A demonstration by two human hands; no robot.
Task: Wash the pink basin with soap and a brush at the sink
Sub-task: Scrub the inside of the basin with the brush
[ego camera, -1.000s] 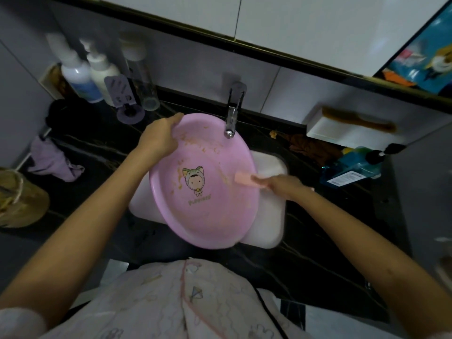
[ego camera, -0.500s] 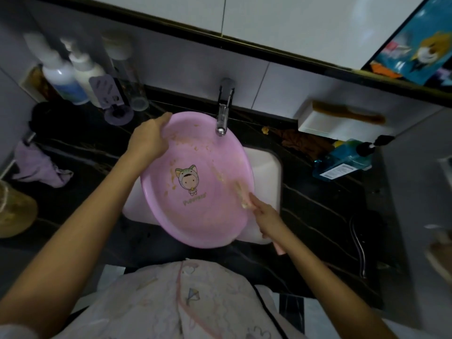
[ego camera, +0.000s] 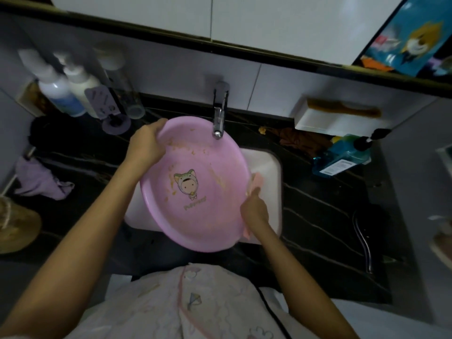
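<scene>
The pink basin point(ego camera: 203, 216) is tilted over the white sink point(ego camera: 266, 165), under the chrome tap point(ego camera: 219, 118). It has a cartoon figure in its bottom and brownish smears on its inner wall. My left hand point(ego camera: 146, 143) grips the basin's upper left rim. My right hand point(ego camera: 254, 206) holds a pink brush point(ego camera: 256, 182) against the basin's right rim; the brush's head pokes out above my fingers and its handle end shows below my wrist.
Pump bottles point(ego camera: 61, 94) and a clear cup stand at the back left of the black counter point(ego camera: 318, 216). A purple cloth point(ego camera: 41, 179) lies at the left. A blue bottle point(ego camera: 342, 157) lies at the right, below a white shelf with a comb point(ego camera: 342, 111).
My right hand has moved the brush from the basin's inner wall out to its right rim. My left hand keeps its grip on the upper left rim.
</scene>
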